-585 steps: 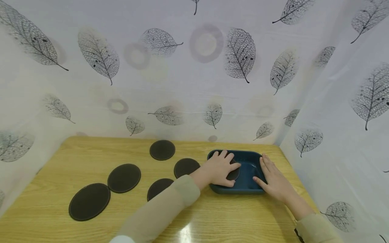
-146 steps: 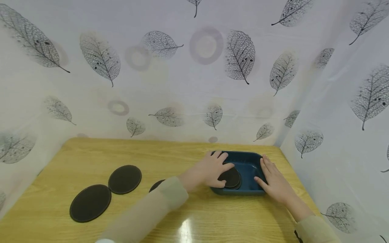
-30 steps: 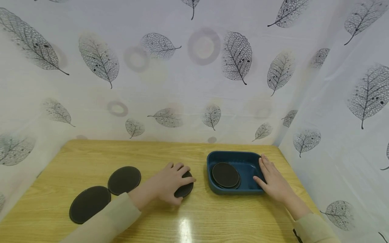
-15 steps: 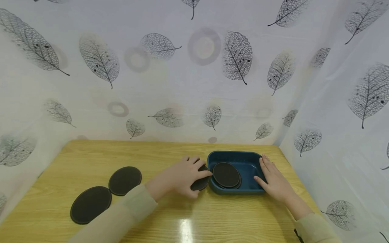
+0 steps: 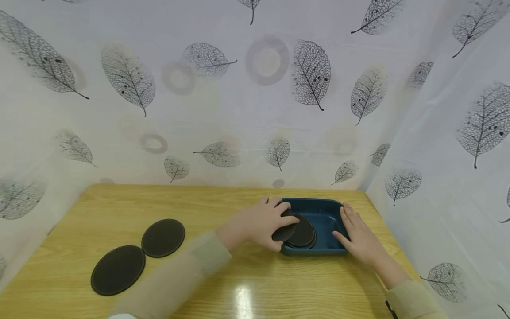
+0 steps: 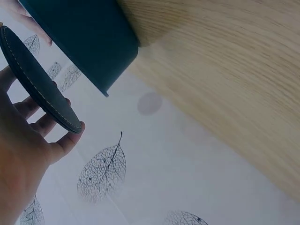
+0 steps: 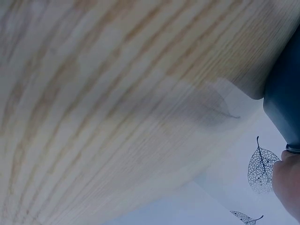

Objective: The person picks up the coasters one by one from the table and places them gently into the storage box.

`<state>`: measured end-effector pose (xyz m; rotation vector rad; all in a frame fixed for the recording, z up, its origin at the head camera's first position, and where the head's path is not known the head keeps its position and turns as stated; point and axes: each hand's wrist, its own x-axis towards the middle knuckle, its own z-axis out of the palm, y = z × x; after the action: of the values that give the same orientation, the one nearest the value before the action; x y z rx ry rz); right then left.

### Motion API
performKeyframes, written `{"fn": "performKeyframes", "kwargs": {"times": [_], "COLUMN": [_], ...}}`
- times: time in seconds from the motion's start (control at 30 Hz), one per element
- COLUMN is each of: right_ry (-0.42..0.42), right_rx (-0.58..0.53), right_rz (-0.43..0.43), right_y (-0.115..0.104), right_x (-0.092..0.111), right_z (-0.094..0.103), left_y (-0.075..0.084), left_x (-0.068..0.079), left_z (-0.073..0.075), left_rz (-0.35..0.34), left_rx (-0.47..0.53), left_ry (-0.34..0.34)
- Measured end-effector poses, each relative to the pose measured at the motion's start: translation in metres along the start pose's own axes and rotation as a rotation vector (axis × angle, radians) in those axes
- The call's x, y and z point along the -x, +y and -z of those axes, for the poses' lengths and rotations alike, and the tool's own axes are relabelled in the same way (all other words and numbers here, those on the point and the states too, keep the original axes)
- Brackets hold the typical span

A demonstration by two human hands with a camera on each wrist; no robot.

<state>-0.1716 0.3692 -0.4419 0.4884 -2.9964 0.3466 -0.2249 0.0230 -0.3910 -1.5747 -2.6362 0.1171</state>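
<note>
My left hand (image 5: pixel 259 223) holds a dark round coaster (image 5: pixel 283 232) with a stitched edge by its rim, over the left side of a dark blue rectangular tub (image 5: pixel 324 221). In the left wrist view the coaster (image 6: pixel 40 79) is tilted between thumb and fingers, apart from the tub wall (image 6: pixel 89 42). Inside the tub, at its left, lie stacked coasters (image 5: pixel 304 232), partly hidden by the held one. My right hand (image 5: pixel 360 241) rests with straight fingers on the tub's right rim, its thumb pointing inward. Only part of that hand (image 7: pixel 288 183) shows in the right wrist view.
Two more dark coasters lie at the table's left: a larger one (image 5: pixel 118 270) in front and another (image 5: pixel 163 238) just behind it. The wooden table (image 5: pixel 239 283) ends at a leaf-printed curtain (image 5: pixel 223 110) at the back and right.
Coasters from the table's middle now lie stacked in the tub. Over the last second my left hand has picked up another coaster and carried it right, over the tub. My right hand stays put.
</note>
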Motion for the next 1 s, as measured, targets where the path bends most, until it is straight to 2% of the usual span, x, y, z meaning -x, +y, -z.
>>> {"fn": "performKeyframes", "kwargs": {"times": [0.2,0.53,0.83,1.0], "right_ry": [0.003,-0.019,-0.006,0.008], "right_rx": [-0.004,-0.018,-0.025,-0.016], "right_rz": [0.000,-0.014,-0.015,-0.006], "right_y": [0.000,-0.002,-0.002,0.000], "right_x": [0.000,-0.001,-0.001,-0.001], "right_z": [0.000,0.002,0.001,0.001], "left_y": [0.005,0.018,0.026,0.032], "left_x": [-0.023,-0.056,-0.078,-0.086], "left_z": [-0.004,-0.011,-0.021,-0.023], "left_rz": [0.017,0.024,0.075,0.085], "left_rx": [-0.059,-0.124,-0.095,-0.100], "left_ry": [-0.058,-0.078,-0.124,-0.149]}}
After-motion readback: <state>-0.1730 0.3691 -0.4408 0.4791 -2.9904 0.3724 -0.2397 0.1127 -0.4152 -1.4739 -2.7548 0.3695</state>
